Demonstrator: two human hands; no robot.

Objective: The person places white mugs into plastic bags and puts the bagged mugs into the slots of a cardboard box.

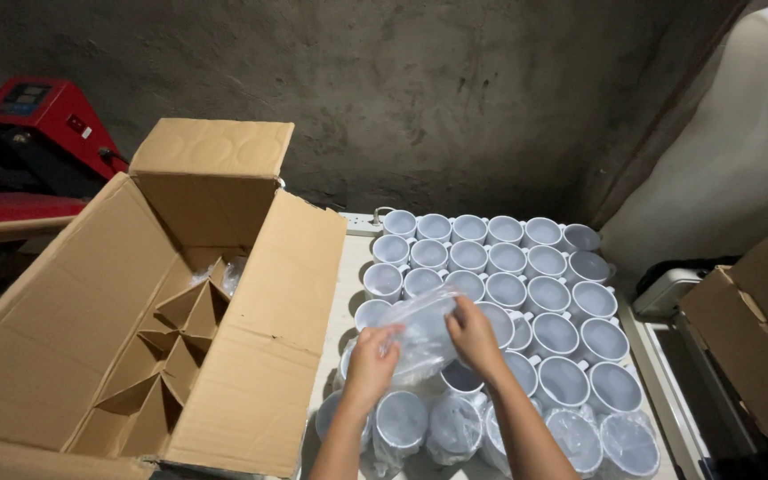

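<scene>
I am looking down on both hands working at a single bagged mug (421, 333), held just above the rows of white mugs (526, 284) that crowd the table (353, 267). My left hand (372, 357) grips the clear plastic bag from the near side, fingers curled into the film. My right hand (471, 331) pinches the same bag at its upper edge, thumb and fingers narrow on the plastic. I judge the step in hand to be stripping the wrapper off this mug: the rows farther back stand bare, while the nearest ones (580, 440) still wear their bags. The next move, as I read it, calls for one hand to steady the mug while the other draws the film clear without knocking the neighbours, which stand touching one another below.

The mug itself is hard to read through the crumpled film; it seems white like the rest, and I cannot tell which way its handle points. The bag is translucent, wrinkled and loose around it.

To the left the large cardboard box (135, 338) lies open, flaps spread, its cardboard dividers (171, 356) showing vacant cells. A second carton (762, 329) sits at the right edge, and a red machine (42, 111) stands behind the box.
</scene>
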